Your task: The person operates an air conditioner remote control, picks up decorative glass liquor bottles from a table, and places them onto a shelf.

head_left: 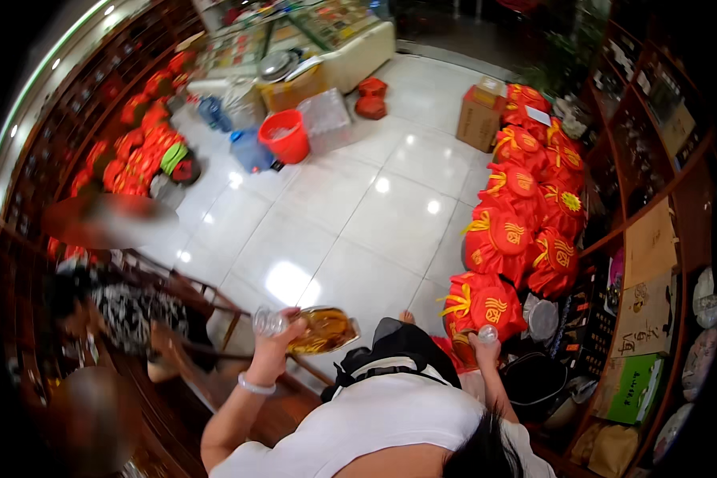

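Observation:
In my left hand (277, 344), raised over the floor left of my body, is a glass bottle (323, 330) lying nearly sideways. Amber liquid fills its wide body, and its clear end (268, 322) sticks out on the other side of my fingers. My right hand (483, 353), low on the right, is closed on a small clear round object (488, 334); its exact kind is too small to make out. Right behind that hand sits a red cloth-wrapped jar (487, 305) with a yellow ribbon.
Red wrapped jars (502, 231) line the right side before wooden shelves (645, 191). A cardboard box (479, 119) stands beyond them. Across the tiled floor (358, 199) are a red bucket (284, 137) and blue water jug (252, 150). Someone in a patterned top (135, 319) sits at left.

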`<action>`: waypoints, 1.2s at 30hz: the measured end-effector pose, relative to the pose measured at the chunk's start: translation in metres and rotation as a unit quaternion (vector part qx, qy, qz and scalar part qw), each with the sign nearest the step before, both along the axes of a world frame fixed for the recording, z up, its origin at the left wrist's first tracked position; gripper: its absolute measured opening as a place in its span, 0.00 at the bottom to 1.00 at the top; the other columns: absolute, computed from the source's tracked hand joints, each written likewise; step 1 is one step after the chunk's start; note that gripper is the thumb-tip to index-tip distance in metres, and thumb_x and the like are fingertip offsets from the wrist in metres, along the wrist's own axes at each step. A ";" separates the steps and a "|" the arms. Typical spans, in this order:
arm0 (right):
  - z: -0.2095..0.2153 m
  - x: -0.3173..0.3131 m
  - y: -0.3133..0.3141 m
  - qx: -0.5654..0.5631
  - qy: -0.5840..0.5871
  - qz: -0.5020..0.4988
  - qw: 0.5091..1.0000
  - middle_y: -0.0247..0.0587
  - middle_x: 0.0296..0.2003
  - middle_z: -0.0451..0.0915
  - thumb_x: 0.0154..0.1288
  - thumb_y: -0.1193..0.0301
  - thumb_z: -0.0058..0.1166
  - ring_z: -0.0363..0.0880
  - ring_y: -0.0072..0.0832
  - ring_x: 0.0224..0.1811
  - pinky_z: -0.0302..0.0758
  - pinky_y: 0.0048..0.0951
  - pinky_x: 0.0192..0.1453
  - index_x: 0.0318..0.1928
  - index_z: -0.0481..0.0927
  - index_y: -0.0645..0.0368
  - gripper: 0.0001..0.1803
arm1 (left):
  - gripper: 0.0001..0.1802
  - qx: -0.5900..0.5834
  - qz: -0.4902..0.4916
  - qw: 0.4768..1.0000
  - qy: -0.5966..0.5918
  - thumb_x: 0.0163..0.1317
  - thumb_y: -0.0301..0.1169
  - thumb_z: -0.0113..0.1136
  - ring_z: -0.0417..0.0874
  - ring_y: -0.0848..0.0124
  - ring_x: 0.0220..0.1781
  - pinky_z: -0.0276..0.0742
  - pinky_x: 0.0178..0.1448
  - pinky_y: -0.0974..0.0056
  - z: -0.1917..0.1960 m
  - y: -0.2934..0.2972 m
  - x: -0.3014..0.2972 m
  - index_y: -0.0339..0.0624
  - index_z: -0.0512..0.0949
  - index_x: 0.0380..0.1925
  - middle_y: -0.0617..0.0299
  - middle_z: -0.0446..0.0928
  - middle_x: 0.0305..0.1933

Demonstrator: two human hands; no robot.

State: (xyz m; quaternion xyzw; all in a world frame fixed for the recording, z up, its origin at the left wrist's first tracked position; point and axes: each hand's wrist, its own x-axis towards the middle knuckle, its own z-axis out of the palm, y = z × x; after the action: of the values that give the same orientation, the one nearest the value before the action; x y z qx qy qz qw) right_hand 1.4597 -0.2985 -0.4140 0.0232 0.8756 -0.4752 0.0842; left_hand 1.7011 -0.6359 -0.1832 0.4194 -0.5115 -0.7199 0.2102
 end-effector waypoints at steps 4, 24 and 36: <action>-0.037 -0.090 -0.060 -0.076 0.062 0.048 0.994 0.33 0.19 0.71 0.40 0.65 0.65 0.69 0.23 0.21 0.68 0.27 0.26 0.28 0.71 0.59 0.18 | 0.19 -0.138 0.011 0.990 -0.015 0.50 0.26 0.57 0.71 0.71 0.43 0.68 0.47 0.68 -0.036 -0.048 -0.072 0.28 0.69 0.43 0.58 0.71 0.41; -0.052 -0.370 -0.173 0.146 -0.058 -0.260 0.953 0.49 0.26 0.79 0.32 0.54 0.67 0.78 0.41 0.30 0.74 0.37 0.34 0.27 0.78 0.62 0.25 | 0.21 -0.080 -0.220 0.972 -0.003 0.49 0.25 0.60 0.73 0.69 0.41 0.71 0.46 0.67 -0.097 -0.296 -0.582 0.29 0.68 0.43 0.56 0.72 0.39; -0.069 -0.465 -0.191 0.030 -0.092 -0.533 0.841 0.45 0.18 0.76 0.34 0.58 0.65 0.76 0.33 0.21 0.70 0.33 0.26 0.20 0.76 0.63 0.20 | 0.21 -0.066 -0.454 0.887 0.049 0.48 0.26 0.62 0.72 0.72 0.40 0.68 0.45 0.70 -0.087 -0.243 -0.936 0.31 0.71 0.43 0.60 0.72 0.38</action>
State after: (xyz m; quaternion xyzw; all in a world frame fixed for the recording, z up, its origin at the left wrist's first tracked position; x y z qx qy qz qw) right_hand 0.9943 -0.4896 -0.4832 0.5318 0.7304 -0.4160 -0.1028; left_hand 0.7656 -0.8791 -0.2704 0.0909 -0.6815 -0.7209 -0.0873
